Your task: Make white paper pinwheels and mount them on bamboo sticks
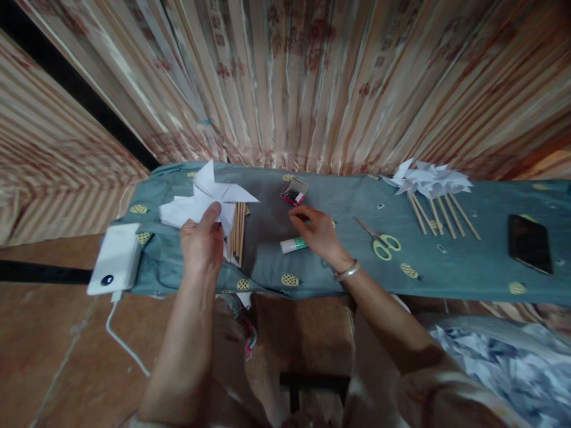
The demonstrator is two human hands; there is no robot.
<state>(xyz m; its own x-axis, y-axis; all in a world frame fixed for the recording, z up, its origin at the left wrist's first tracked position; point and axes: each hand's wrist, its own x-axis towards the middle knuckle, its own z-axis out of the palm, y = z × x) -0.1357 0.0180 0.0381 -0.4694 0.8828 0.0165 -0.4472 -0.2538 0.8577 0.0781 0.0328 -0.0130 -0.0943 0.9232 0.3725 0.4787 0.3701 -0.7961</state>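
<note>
My left hand (201, 241) is closed on a white paper pinwheel (209, 196), thumb pressed on its middle, holding it up over the left part of the teal cloth-covered table (446, 267). Under it lies a bundle of wooden sticks (237, 232). My right hand (316, 232), with a bangle on the wrist, hovers with fingers curled and pinched just below a small open box of pins (294, 192); what the fingertips hold is too small to tell. A glue stick (293, 245) lies beside this hand.
Yellow-handled scissors (379, 241) lie right of my right hand. Finished paper pinwheels on sticks (435, 190) rest at the back right, a black phone (529, 242) at the far right. A white power bank (115, 258) with cable sits at the left edge. Striped curtains hang behind.
</note>
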